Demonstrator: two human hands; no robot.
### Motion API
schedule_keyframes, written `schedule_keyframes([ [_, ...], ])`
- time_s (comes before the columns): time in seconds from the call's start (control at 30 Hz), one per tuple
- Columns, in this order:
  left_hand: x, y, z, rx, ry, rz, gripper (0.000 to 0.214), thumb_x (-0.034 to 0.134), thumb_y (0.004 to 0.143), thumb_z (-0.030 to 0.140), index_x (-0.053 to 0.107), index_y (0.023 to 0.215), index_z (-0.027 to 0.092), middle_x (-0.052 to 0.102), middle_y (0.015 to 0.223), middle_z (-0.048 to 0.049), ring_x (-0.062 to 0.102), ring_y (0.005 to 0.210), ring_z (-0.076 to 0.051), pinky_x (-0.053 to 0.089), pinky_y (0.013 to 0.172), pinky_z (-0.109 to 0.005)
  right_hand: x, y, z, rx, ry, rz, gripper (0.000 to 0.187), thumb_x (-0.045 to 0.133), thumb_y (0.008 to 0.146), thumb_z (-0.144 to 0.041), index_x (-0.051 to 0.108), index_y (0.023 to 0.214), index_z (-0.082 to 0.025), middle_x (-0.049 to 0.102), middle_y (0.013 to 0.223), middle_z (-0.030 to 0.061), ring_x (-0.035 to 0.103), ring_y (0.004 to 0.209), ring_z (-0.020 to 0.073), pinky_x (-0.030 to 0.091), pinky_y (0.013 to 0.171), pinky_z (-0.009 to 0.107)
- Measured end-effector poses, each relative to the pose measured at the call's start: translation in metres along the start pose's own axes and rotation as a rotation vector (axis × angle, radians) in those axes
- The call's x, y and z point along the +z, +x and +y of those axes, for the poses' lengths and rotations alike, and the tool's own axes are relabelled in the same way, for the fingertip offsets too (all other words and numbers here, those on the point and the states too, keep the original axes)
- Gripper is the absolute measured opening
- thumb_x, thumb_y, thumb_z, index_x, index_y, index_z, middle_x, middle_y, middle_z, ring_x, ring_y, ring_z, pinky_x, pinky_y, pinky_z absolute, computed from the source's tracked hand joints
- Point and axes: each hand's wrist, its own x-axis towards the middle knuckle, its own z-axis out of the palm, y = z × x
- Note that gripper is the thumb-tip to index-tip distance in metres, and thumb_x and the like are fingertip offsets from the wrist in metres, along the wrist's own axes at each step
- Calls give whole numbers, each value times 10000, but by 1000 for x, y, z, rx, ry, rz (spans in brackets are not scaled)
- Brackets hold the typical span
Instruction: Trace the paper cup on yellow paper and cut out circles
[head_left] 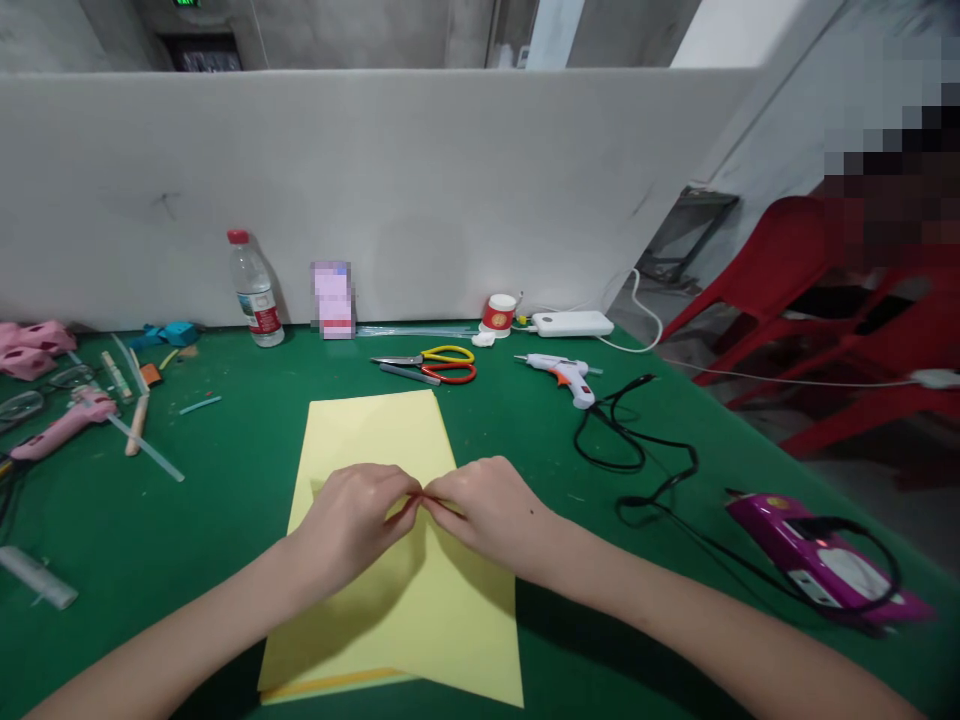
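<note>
A yellow sheet of paper (375, 430) lies on the green table (247, 470) in front of me, partly folded. My left hand (352, 520) and my right hand (487, 510) rest on the middle of the sheet, fingertips meeting. Both hands pinch a raised fold of the yellow paper between thumb and fingers. The hands hide the fold line beneath them.
Scissors (435, 366) and a white glue gun (566, 373) lie beyond the paper. Its black cord (637, 465) trails right toward a purple device (821, 560). A water bottle (253, 290), power bank (574, 323), pink glue gun (64, 425) and glue sticks sit left. Red chairs (825, 300) stand right.
</note>
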Motion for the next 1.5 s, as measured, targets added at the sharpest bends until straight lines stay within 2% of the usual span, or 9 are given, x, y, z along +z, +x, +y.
schedule_keyframes([
  [0.3, -9, 1, -2, -43, -194, -46, 157, 502, 821, 194, 657, 842, 199, 695, 795, 2, 627, 700, -138, 426, 601, -214, 1, -3, 5, -55, 96, 27, 236, 473, 831, -165, 693, 745, -170, 698, 699, 44, 589, 603, 125, 216, 490, 240],
  [0.63, -23, 18, -13, -174, -370, -88, 185, 514, 740, 154, 694, 773, 180, 713, 764, 3, 640, 682, -139, 452, 622, -203, -16, 14, 15, -44, 261, -6, 206, 528, 798, -147, 717, 716, -151, 661, 600, 27, 472, 495, 85, 241, 486, 220],
  [0.83, -31, 28, -40, -258, -377, -108, 155, 549, 727, 219, 691, 732, 156, 707, 722, -3, 633, 649, -143, 455, 577, -201, -31, 27, 39, -41, 409, -100, 205, 549, 766, -183, 716, 660, -130, 579, 501, -26, 379, 437, 57, 254, 438, 190],
  [1.03, -31, 21, -81, -337, -314, -166, 193, 582, 808, 305, 621, 770, 119, 643, 734, -6, 601, 667, -127, 495, 641, -286, -25, 28, 65, -1, 476, -128, 211, 556, 738, -237, 719, 661, -126, 629, 556, -2, 462, 483, 85, 310, 460, 198],
  [1.13, -33, 18, -95, -381, -270, -123, 248, 545, 835, 352, 599, 766, 120, 623, 755, -11, 594, 698, -135, 494, 688, -319, -22, 25, 74, 26, 502, -120, 220, 561, 738, -267, 719, 676, -128, 667, 617, 19, 520, 532, 110, 353, 494, 209],
  [1.23, -31, 21, -89, -359, -294, -43, 328, 428, 885, 402, 589, 938, 122, 645, 905, -55, 605, 817, -159, 480, 736, -325, -19, 26, 78, 39, 524, -102, 220, 568, 743, -284, 715, 700, -127, 685, 659, 29, 552, 561, 122, 375, 510, 214],
  [1.3, -27, 26, -73, -291, -343, -60, 412, 321, 907, 431, 560, 1074, 140, 667, 942, -58, 615, 814, -152, 472, 685, -265, -15, 29, 76, 41, 534, -83, 204, 574, 752, -270, 702, 698, -121, 677, 637, 27, 555, 552, 115, 384, 510, 213],
  [1.4, -19, 31, -47, -197, -349, -132, 338, 452, 842, 411, 655, 923, 154, 689, 732, -27, 592, 625, -137, 407, 544, -213, -6, 34, 70, 55, 556, -21, 139, 580, 767, -220, 665, 729, -117, 667, 651, 15, 586, 580, 111, 440, 557, 232],
  [1.5, -13, 31, -31, -148, -317, -132, 273, 466, 828, 294, 686, 770, 143, 684, 691, -39, 562, 586, -129, 367, 538, -213, 3, 35, 59, 72, 598, 70, 116, 550, 766, -165, 660, 779, -132, 696, 768, 38, 637, 696, 131, 485, 651, 251],
])
